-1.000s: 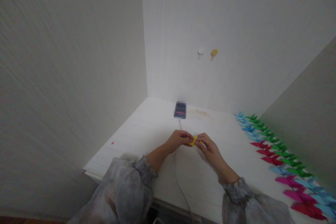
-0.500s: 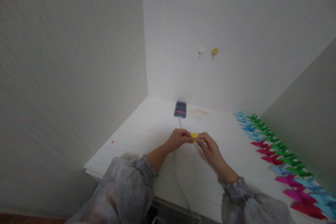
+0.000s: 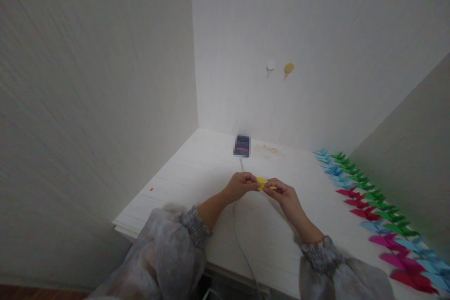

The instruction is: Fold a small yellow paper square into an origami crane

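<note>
A small piece of folded yellow paper [image 3: 261, 181] is held between my two hands, above the middle of the white table [image 3: 197, 168]. On its left side my left hand [image 3: 240, 186] pinches it between thumb and fingers. My right hand [image 3: 283, 192] grips the right side with thumb and fingertips. The fingers cover parts of the paper, so its full shape is hidden. Along the table's right side stand rows of folded paper cranes, among them green cranes [image 3: 374, 195], red cranes [image 3: 359, 203] and light blue cranes [image 3: 330, 166].
A dark device with a blurred screen [image 3: 242, 146] stands near the back wall, and a pale cable [image 3: 242, 249] runs from it under my left hand to the front edge. A white hook [image 3: 270, 65] and a yellow hook [image 3: 288, 68] are on the wall. An orange scrap [image 3: 151, 189] lies left.
My right hand has shifted slightly right and its fingers have changed position on the yellow paper. The paper's visible top looks more angular. My left hand has barely moved.
</note>
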Motion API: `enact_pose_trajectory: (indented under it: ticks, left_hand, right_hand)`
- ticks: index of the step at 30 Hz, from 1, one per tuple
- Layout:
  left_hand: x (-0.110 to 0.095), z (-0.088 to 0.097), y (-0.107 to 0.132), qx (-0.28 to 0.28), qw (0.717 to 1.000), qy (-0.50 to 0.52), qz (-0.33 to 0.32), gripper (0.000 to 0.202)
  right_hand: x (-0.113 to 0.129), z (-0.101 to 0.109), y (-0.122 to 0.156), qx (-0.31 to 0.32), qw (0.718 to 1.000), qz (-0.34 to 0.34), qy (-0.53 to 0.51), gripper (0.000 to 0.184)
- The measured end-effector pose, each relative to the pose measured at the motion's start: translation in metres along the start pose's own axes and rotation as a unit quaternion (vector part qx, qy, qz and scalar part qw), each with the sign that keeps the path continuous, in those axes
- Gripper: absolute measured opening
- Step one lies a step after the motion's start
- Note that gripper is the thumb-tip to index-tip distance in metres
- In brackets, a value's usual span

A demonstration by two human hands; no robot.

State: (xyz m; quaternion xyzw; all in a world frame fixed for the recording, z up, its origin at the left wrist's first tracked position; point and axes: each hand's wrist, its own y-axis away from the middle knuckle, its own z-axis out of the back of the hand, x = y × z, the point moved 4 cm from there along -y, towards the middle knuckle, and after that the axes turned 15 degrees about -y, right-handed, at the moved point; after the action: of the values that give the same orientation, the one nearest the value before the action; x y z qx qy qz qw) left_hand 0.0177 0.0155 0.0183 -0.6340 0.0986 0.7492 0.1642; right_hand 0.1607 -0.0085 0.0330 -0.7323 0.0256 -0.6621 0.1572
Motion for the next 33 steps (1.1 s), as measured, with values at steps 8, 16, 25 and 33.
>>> enact_pose_trajectory:
  ticks: [8, 16, 25, 33]
  left_hand:
    - [0.0025, 0.0013, 0.0006, -0.032, 0.987, -0.151, -0.048, 0.022]
    - [-0.0011, 0.0032, 0.0026, -0.056, 0.982, -0.171, -0.059, 0.023]
    - [0.0052, 0.0025, 0.0001, -0.045, 0.988, -0.14, -0.046, 0.027]
    - [0.0043, 0.0007, 0.0001, -0.02, 0.996, -0.065, -0.055, 0.027]
  right_hand:
    - [-0.0072, -0.0013, 0.0005, -0.04, 0.996, -0.07, -0.03, 0.013]
    - [-0.0107, -0.0023, 0.002, -0.076, 0.992, -0.098, -0.036, 0.017]
    - [-0.0068, -0.0029, 0.0035, -0.094, 0.991, -0.09, -0.021, 0.013]
    - [-0.0063, -0.0024, 0.0036, -0.094, 0.991, -0.083, -0.037, 0.011]
